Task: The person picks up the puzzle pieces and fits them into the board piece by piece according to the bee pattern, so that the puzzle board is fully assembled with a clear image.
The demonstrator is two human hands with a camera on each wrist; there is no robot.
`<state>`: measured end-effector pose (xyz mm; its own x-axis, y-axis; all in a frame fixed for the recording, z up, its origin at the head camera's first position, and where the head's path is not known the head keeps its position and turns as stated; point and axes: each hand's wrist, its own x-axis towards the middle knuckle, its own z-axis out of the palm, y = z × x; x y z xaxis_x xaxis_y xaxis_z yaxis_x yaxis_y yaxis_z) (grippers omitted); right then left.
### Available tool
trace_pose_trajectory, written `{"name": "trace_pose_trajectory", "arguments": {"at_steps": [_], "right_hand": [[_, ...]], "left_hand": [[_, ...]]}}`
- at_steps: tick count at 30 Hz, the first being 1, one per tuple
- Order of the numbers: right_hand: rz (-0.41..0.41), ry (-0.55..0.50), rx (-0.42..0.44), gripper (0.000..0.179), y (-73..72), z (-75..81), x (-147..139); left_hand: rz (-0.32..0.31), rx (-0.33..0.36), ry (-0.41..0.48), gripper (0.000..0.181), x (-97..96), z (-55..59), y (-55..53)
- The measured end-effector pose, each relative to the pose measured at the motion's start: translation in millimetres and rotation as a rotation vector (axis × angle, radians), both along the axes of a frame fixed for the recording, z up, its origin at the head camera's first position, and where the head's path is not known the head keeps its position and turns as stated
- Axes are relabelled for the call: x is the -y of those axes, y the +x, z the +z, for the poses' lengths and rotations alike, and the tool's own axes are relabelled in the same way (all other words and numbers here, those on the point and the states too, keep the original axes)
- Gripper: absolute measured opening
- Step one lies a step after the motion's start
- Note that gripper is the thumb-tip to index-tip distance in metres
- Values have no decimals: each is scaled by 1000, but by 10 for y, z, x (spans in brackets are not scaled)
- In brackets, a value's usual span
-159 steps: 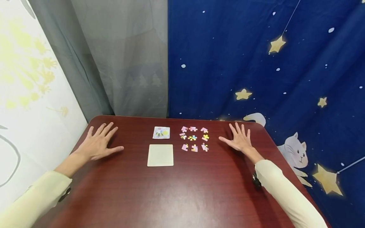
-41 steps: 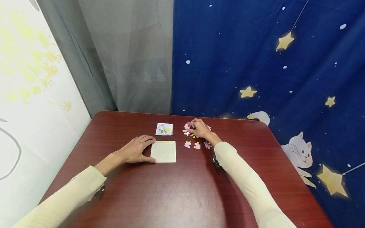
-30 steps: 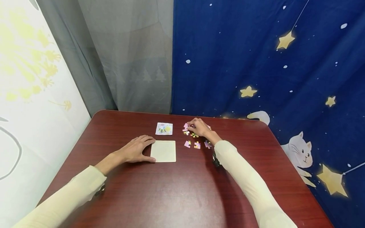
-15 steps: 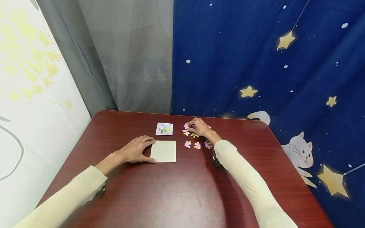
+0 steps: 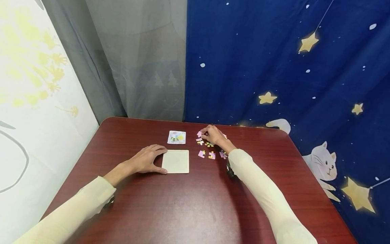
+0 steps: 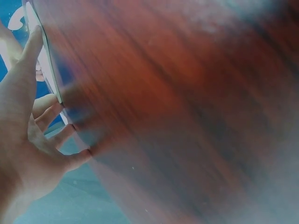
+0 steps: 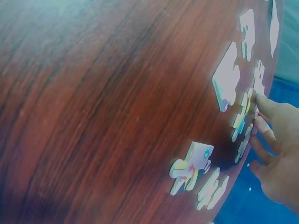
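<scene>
Currently, your spread left hand (image 5: 145, 160) touches the tray (image 5: 175, 162) at its nine o'clock; the bee-printed card (image 5: 176, 137) lies at twelve. Your right hand (image 5: 214, 135) curls over puzzle pieces (image 5: 212, 155) toward two, grip unclear.

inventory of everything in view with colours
table: one, reddish brown, foreground
tray: one, cream, on table
picture card: one, white, printed, beyond tray
puzzle pieces: at least seven, pink, yellow and black, right of tray; some hidden
curtains: two, grey left, blue patterned right, behind table
side panel: one, white with yellow print, left
wrist devices: two, dark, at wrists
sleeves: two, cream, both arms
left hand: one, at tray's left edge
right hand: one, over puzzle pieces
</scene>
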<state>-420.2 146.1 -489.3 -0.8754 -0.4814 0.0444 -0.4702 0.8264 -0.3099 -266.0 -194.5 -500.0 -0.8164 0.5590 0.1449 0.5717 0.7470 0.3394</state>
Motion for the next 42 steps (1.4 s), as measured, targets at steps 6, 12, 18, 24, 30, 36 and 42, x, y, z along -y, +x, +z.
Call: {"name": "trace_pose_trajectory", "arguments": {"at_steps": [6,12,18,24,30,36,42], "right_hand": [[-5,-1,29,35,-4,20,-21],[0,-23,36,34,-1,13,-58],[61,-68,-5,33,-5,25,-35],[94,-112,-16,34,61,77,-8],[151,-144,-38,32,171,135,34],[184,-156,-33,33,259,178,92],[217,-161,-38,33,370,209,143]], "left_hand": [[-1,1,0,96,-35,1,-12],[-1,19,-9,97,-77,7,-22],[8,24,-10,97,-82,13,-14],[0,14,-11,97,-78,8,-30],[4,20,-11,99,-60,3,-26],[11,17,-14,99,-33,-7,-31],[7,11,-12,97,-6,-9,-7]]}}
